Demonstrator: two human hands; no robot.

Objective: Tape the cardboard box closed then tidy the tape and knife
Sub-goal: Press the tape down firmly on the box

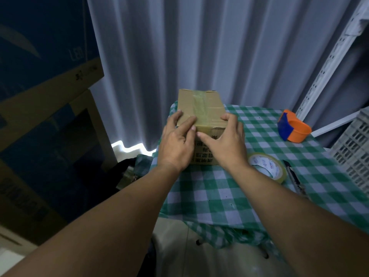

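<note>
Tape roll [267, 166] and knife [293, 177] lie right of the box [200, 108]; left hand [176, 141] and right hand [227, 140] press flat, fingers spread, gripping nothing.

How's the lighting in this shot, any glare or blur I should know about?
Head view: dim, bluish light; one bright patch glows below the curtain; a faint sheen on the cardboard box; wide-angle bending at the edges; the knife is dark and indistinct.

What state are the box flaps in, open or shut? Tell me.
Shut. The cardboard box has its flaps flat, tape strip over the seam, both hands pressing it.
</note>
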